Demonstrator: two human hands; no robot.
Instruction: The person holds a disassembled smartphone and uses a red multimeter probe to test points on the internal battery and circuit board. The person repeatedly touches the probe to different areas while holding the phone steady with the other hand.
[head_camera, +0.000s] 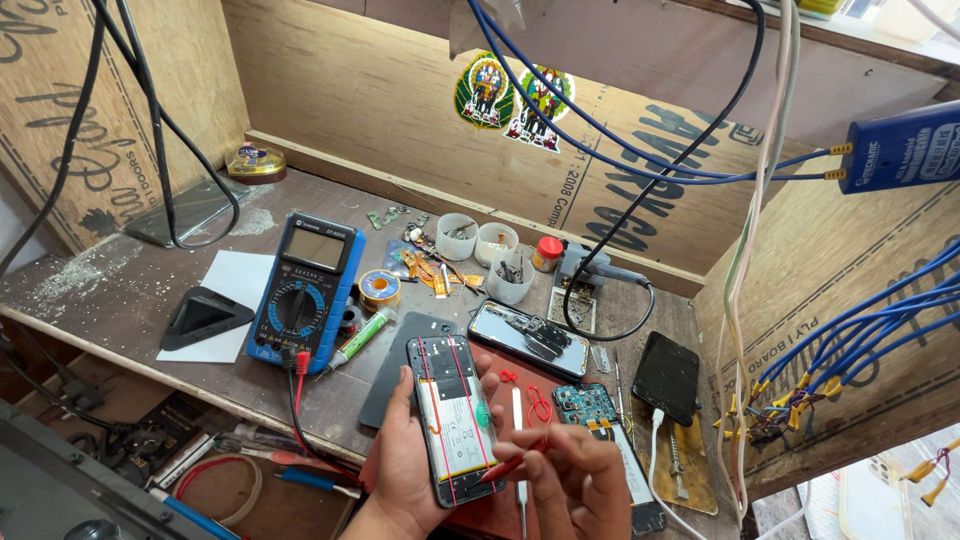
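Cupped the opened phone (455, 418) in left hand (405, 465), pinched red probe (512, 462) with right hand (572, 482), just past bench edge (200, 385).

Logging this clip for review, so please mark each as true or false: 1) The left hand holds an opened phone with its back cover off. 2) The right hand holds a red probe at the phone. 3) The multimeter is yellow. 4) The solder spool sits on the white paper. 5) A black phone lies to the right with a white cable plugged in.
1) True: the left hand holds the opened phone, battery exposed.
2) True: the right hand pinches a red probe against the phone's lower edge.
3) False: the multimeter is blue and black.
4) False: the solder spool sits on the bare bench, right of the multimeter.
5) True: the black phone has a white cable at its lower end.
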